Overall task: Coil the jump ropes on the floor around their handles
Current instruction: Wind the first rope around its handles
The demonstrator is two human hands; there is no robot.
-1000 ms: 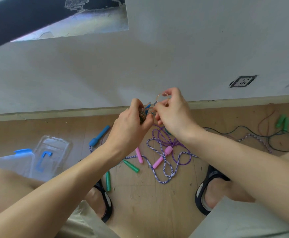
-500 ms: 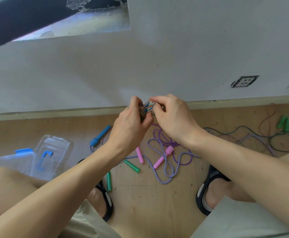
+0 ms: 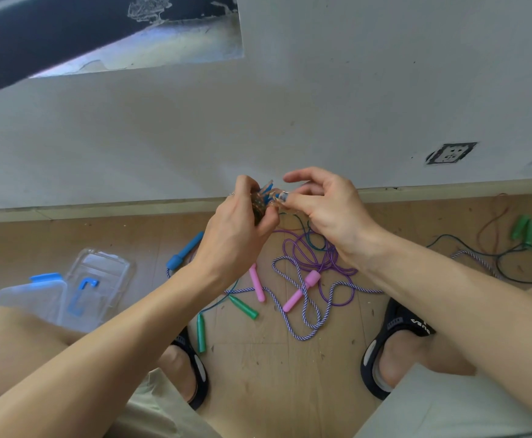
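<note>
My left hand (image 3: pixel 236 229) grips a small bundle of blue handles wound with rope (image 3: pixel 262 202), held up in front of the wall. My right hand (image 3: pixel 324 213) pinches the rope's free end (image 3: pixel 282 197) right beside the bundle, index finger lifted. On the floor below lie two pink handles (image 3: pixel 256 286) (image 3: pixel 299 290) with a striped rope (image 3: pixel 306 314), a purple rope (image 3: pixel 318 257), two green handles (image 3: pixel 244 308) (image 3: pixel 201 332) and one blue handle (image 3: pixel 185 250).
A clear plastic box with blue latches (image 3: pixel 68 289) sits open at the left on the wooden floor. More green handles (image 3: pixel 524 230) and dark ropes (image 3: pixel 517 263) lie at the right. My feet in black sandals (image 3: pixel 394 343) flank the ropes. A wall socket (image 3: pixel 451 153) is at the right.
My right hand has shifted a little to the right and opened its index finger while still pinching the rope end. My left hand has kept the bundle in place.
</note>
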